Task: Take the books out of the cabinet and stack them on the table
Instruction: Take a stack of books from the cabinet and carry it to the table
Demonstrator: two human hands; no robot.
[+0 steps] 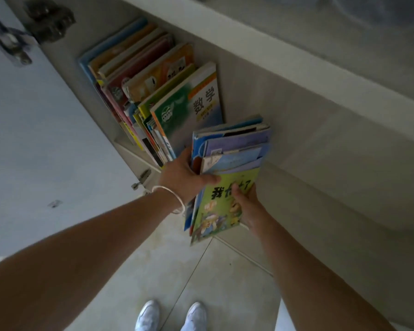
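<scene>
Both arms out, hands clamped on one bundle of books.

Left hand point(185, 177) grips the left edge of the bundle of books point(227, 173), thumb across the green front cover, fingers hidden behind; white bracelet point(170, 197) on that wrist. Right hand point(245, 206) holds the bundle's lower right edge from beneath, thumb pressing the cover. Both forearms bare, reaching forward and converging on the bundle. White shoes point(170, 315) below the bundle.

Open shelf floor point(261, 111) right of the standing books point(153, 91); door point(34, 139) flanks left.
</scene>
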